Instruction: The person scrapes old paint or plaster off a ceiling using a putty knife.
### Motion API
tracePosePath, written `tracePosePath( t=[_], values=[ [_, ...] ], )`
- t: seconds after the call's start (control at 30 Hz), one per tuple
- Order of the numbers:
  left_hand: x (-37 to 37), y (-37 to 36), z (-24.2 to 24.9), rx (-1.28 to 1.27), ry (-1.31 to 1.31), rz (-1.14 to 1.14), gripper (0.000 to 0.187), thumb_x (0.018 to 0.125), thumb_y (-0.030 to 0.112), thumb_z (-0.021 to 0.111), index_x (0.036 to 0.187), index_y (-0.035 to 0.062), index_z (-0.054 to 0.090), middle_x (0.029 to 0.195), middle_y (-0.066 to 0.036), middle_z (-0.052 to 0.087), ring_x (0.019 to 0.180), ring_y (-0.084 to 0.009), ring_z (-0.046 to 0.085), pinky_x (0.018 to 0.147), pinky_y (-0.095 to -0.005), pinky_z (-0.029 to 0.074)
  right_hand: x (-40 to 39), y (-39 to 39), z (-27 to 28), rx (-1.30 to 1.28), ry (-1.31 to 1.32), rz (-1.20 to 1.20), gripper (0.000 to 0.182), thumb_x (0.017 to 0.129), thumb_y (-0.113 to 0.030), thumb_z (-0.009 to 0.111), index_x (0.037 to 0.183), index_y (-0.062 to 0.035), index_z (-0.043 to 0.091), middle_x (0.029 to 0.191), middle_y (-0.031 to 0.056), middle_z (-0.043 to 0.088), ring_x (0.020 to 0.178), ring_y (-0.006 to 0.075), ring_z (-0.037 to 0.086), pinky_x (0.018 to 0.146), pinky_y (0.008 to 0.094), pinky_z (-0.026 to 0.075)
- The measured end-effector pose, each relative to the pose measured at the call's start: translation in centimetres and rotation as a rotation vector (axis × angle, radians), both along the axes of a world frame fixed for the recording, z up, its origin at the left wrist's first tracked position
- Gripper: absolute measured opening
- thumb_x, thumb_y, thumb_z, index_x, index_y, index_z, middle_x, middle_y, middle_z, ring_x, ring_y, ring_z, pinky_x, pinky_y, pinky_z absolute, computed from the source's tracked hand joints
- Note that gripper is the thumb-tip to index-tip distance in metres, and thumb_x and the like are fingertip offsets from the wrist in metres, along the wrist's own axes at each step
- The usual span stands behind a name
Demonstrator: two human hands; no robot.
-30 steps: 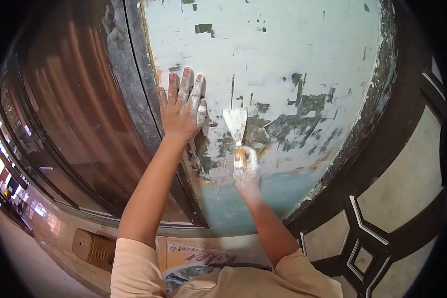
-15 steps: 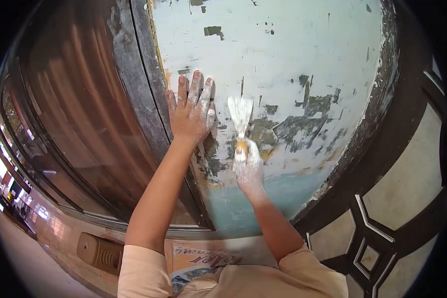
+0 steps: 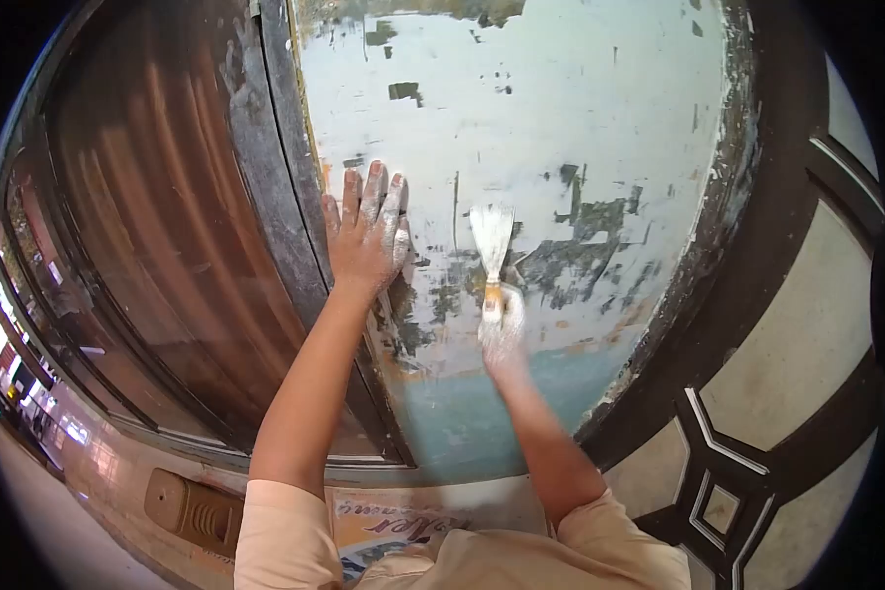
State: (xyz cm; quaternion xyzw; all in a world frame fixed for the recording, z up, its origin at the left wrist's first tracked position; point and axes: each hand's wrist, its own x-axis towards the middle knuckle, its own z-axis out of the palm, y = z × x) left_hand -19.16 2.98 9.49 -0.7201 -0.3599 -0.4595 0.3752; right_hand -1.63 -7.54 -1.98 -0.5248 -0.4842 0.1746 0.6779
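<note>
My left hand (image 3: 369,236) lies flat on the wall panel (image 3: 580,108), fingers spread and pointing up, with white powder on its thumb side. A putty knife (image 3: 492,236) with a whitened, flared blade and a yellowish handle is in my right hand (image 3: 504,324), which is closed around the handle and coated in white. The blade points up and overlaps the white part of the panel, just left of a large dark patch (image 3: 600,226). Dark scraped spots and thin streaks show around it.
A dark-framed window (image 3: 147,226) with a brown curtain behind it borders the panel on the left. To the right stands a dark panelled door (image 3: 787,315). A brown plastic object (image 3: 192,506) and a printed bag (image 3: 393,531) lie below.
The putty knife has moved right across the panel, toward the large dark patch, which now looks more streaked with white. My left hand stays flat on the wall. The view has shifted slightly.
</note>
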Motion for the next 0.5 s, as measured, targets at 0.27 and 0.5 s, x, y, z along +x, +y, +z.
tracePosePath(
  t=[0.27,0.5],
  values=[
    [0.8,-1.4,0.4,-0.076,0.049,0.036,0.069,0.086,0.037,0.057,0.147,0.0149,0.034,0.158,-0.012,0.014,0.146,-0.0354,0.003,0.11,-0.0664,0.005,3.6,-1.5,-2.4,0.068,0.142,0.249,0.029,0.098,-0.023,0.042,0.122,-0.006,0.045,0.072,0.0034,0.051,0.062,0.011,0.048,0.057,0.0292,0.041],
    [4.8,-2.9,7.4,-0.014,0.114,-0.034,0.07,0.086,0.04,0.057,0.148,0.0166,0.033,0.158,-0.007,0.016,0.147,-0.0326,0.004,0.111,-0.0651,0.007,3.7,-2.5,-0.7,0.194,0.252,0.225,0.031,0.1,-0.023,0.044,0.127,-0.0079,0.043,0.078,0.0033,0.052,0.061,0.0089,0.047,0.055,0.0266,0.042]
  ],
)
